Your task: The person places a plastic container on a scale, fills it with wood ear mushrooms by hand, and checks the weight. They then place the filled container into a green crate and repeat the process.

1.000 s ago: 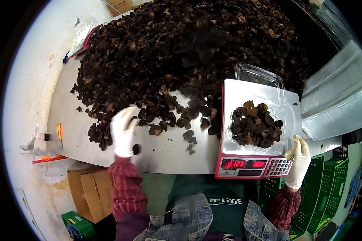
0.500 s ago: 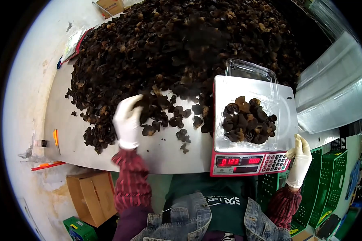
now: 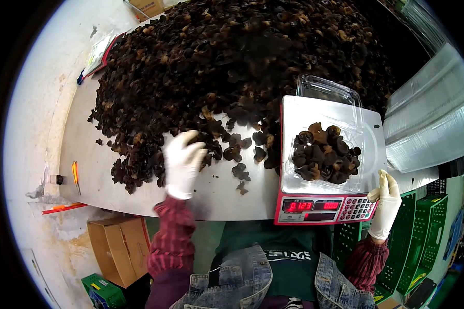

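My left hand (image 3: 183,164), in a white glove, is over the front edge of a big heap of dark wood ear mushrooms (image 3: 232,56). Its fingers are curved and apart, with nothing visible in them. On the right, a clear plastic clamshell box (image 3: 360,149) full of wood ears (image 3: 327,154) sits on the steel pan of a red digital scale (image 3: 288,222), its lid tipped back. The display reads 0.123. Beside the scale's front right corner is my right hand (image 3: 385,206), also gloved, its fingers extended and holding nothing visible.
Stacked clear plastic boxes (image 3: 430,113) stand right of the scale. Loose wood ears (image 3: 241,172) lie on the metal table (image 3: 139,201). An orange-handled tool (image 3: 76,177) is at the left. Below are a cardboard box (image 3: 121,252) and green crates (image 3: 415,247).
My left hand has moved right along the near edge of the heap, its fingers spreading. My right hand stays beside the scale. The view has shifted slightly; the reading is unchanged.
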A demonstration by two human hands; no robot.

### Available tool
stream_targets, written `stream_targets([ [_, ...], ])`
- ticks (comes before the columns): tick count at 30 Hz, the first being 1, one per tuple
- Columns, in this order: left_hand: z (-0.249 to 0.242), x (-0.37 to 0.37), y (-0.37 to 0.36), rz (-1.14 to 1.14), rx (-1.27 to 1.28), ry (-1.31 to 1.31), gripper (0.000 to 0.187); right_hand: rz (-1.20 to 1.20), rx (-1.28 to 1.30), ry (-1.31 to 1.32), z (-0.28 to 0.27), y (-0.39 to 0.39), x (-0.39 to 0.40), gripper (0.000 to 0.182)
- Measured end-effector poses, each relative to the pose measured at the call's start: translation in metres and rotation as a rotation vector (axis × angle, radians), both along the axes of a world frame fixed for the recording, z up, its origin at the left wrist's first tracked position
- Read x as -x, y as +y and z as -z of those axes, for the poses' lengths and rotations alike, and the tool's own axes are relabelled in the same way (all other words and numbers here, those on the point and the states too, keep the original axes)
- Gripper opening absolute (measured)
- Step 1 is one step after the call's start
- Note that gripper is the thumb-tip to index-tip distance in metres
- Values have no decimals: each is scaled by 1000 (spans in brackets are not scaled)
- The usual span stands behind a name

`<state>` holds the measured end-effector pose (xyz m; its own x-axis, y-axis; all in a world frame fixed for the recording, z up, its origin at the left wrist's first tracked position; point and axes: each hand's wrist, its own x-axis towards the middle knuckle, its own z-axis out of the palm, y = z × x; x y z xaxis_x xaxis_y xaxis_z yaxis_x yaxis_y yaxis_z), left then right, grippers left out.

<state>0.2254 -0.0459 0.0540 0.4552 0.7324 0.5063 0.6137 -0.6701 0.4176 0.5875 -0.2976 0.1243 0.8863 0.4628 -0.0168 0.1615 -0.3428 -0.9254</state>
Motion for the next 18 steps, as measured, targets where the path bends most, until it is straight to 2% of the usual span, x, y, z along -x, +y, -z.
stream_targets([
  [3,37,-52,-4,-21,-56,63,13,1,-7,0,-3,-1,3,30],
  [6,54,-61,0,-31,15,54,11,8,-13,-7,-7,-5,3,30],
  [10,32,-51,-5,-80,151,-281,9,17,2,-15,-2,-8,0,30],
  [13,16,-14,-6,-127,148,-263,10,10,2,11,1,-5,1,30],
  [15,8,35,-1,-260,170,-451,8,4,-7,4,3,-5,0,30],
  [16,4,64,3,-361,57,-438,6,3,-14,-5,3,-7,0,30],
  [18,9,143,20,-615,-131,-212,11,7,-14,1,3,-10,-2,30],
])
